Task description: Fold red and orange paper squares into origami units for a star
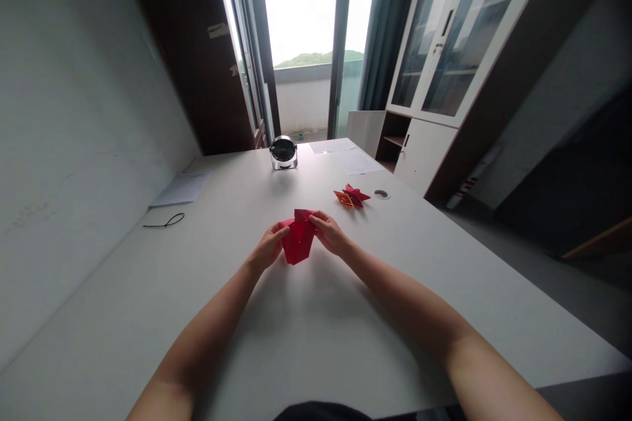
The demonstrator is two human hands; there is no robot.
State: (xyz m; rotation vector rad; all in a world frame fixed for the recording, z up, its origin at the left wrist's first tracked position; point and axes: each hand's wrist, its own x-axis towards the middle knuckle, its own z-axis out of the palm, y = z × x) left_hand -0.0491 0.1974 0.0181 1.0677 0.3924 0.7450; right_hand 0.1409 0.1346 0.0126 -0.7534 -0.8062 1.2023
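Note:
A folded piece of red paper [298,243] is held up just above the white table [197,302]. My left hand [269,245] pinches its left upper edge between thumb and fingers. At the right upper corner, my right hand [330,231] grips the same paper. Creases and a notch show along the paper's top, and its lower end narrows. Beyond my right hand, a red folded paper piece [356,195] lies on the table, touching an orange folded paper piece [344,198].
A round silver-framed device [284,152] stands at the table's far side. Paper sheets [180,189] and a black cable loop [165,221] lie at the left by the wall. A cable hole [381,195] is near the right edge. A white cabinet [434,46] stands beyond.

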